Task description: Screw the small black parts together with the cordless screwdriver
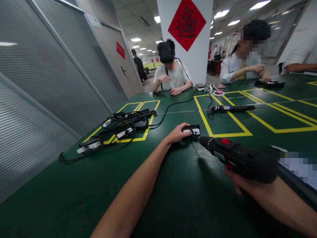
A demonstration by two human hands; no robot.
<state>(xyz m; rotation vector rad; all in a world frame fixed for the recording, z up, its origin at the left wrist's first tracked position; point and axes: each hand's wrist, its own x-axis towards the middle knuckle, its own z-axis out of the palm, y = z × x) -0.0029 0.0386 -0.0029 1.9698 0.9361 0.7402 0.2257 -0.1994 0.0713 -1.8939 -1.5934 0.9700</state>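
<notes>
My left hand (178,133) is closed around the left end of a small black device with a white part (195,131), keeping it against the green table (119,191). In my right hand (244,181) is a black cordless drill (239,158) with red switches, gripped by its handle. The drill's chuck points left, and a thin bit reaches toward the device's lower edge. Whether the tip touches it I cannot tell. Most of the drill's handle and the fingers around it are hidden behind the tool's body.
Several black devices with cables (126,124) lie in yellow-taped boxes at left. A pen-like black tool (232,108) lies beyond the drill. A tablet-like object (297,168) is at right. Across the table sit a person in a headset (173,72) and another person (244,62).
</notes>
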